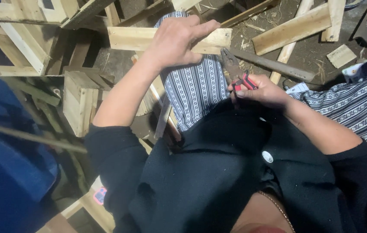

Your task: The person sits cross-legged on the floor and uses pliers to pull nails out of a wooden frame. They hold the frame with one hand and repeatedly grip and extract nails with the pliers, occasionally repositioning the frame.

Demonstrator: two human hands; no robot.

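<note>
1. The ground (308,54) at the far side is dark dirt strewn with wood chips and loose boards, with several pale planks (293,28) lying across it at the far right.
2. A stack of wooden frames (28,39) fills the far left, and a small wooden box (78,103) sits just nearer, left of the person's forearm.
3. The person's black top (209,172) takes up the near middle, and a knee in striped grey-and-white cloth (196,86) rises between the two hands.
4. A blue cloth (6,164), blurred and close to the camera, covers the near left edge; what it belongs to is hard to tell.
5. A short pale board (136,39) lies crosswise over the knee, running left to right at the far middle.
6. A long dark metal bar (274,64) rests on the ground just right of the board's end, slanting away to the right.
7. The left hand (177,41) lies on top of the board, palm down, fingers pressed together and curled over its far edge, gripping it.
8. The right hand (263,91) is to the right and nearer, its fingers wrapped tight round the red-and-black handles of a pair of pliers (236,71).
9. The nose of the pliers points up to the board's right end, and appears to touch its near corner.
</note>
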